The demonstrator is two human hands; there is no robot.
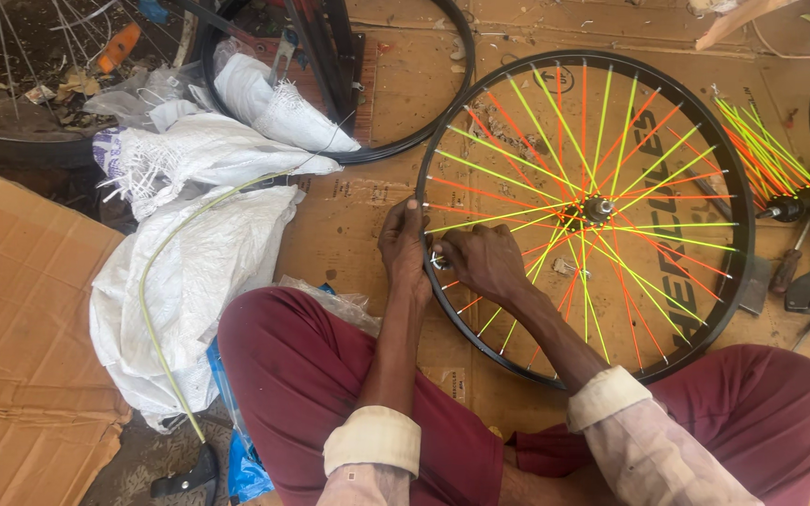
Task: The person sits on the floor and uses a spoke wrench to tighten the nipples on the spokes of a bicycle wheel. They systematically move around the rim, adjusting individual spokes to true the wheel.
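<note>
Over maroon-trousered knees, left hand [403,245] grips the bicycle wheel rim [742,234]; right hand [480,260] fingers pinch a spoke nipple, seemingly mid-tightening; next needs steady turning.

a: wheel [585,217] lies flat on the cardboard [349,234], just ahead of the crossed legs [330,375].
b: both hands, left hand [403,245] and right hand [482,262], at its near-left rim. sacks [208,234] left, bare rim [423,112] behind, loose spokes [761,150] right.
</note>
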